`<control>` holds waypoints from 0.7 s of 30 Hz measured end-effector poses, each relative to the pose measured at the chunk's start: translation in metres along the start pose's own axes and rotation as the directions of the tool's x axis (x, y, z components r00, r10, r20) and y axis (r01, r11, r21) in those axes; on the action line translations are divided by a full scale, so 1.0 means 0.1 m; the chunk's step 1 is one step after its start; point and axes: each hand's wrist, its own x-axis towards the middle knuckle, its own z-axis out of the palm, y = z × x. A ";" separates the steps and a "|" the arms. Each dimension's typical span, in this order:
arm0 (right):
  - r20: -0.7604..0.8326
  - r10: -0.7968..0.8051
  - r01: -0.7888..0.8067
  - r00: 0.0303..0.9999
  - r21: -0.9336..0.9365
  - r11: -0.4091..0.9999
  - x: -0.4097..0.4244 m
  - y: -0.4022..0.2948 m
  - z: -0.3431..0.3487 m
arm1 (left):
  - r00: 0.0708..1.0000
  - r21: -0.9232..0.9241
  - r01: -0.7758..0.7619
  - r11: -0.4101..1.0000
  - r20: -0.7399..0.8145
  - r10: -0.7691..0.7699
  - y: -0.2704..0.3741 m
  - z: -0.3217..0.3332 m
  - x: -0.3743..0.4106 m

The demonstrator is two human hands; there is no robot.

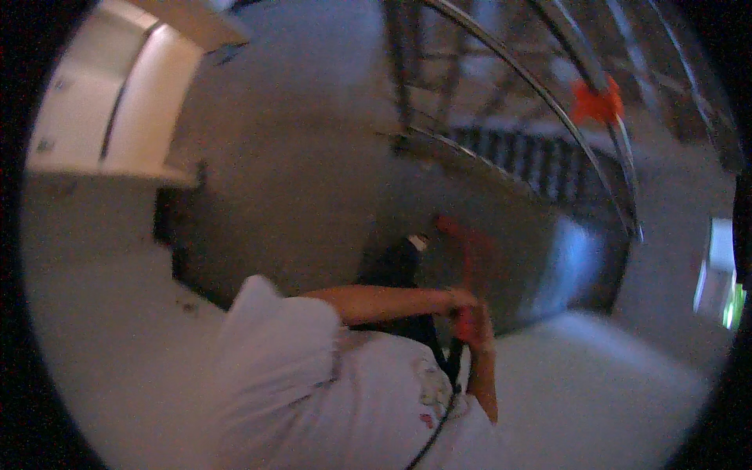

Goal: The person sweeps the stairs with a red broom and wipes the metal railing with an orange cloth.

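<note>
My left hand (462, 300) and my right hand (484, 331) are close together in front of my body. Between them is a red handle-like part (464, 324), and the fingers of both hands appear closed around it. A blurred red length (469, 249) extends beyond the hands over the floor and bends towards its far end; it seems to belong to the same object. The blur hides exactly what it is. Below the hands, a dark strap or cord (437, 432) runs down across my white shirt (376, 405).
A curved metal rail (517, 61) passes at the upper right, with an orange object (598, 101) near it. Dark slats (523, 154) lie below the rail. At the upper left stands a pale cabinet (150, 97). My dark-clad leg (390, 264) is over the brown floor (282, 153).
</note>
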 end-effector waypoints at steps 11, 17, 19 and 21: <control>-0.147 -0.520 0.044 0.841 -0.941 0.336 1.46 0.45 0.52 | 0.982 0.261 0.185 0.947 -0.022 -0.185 0.94 -0.76 -0.67; -0.433 -0.092 0.179 0.897 0.165 0.970 1.85 0.19 0.42 | 0.944 0.155 0.322 0.934 -0.127 -0.305 1.30 -0.88 -0.82; -0.348 -0.187 0.160 0.919 -0.105 0.982 1.98 0.31 0.37 | 0.957 0.217 0.278 0.936 -0.150 -0.250 1.22 -1.14 -0.92; -0.314 -0.181 0.147 0.932 -0.129 0.981 2.03 0.30 0.25 | 0.961 0.232 0.233 0.944 -0.206 -0.186 0.97 -1.28 -0.96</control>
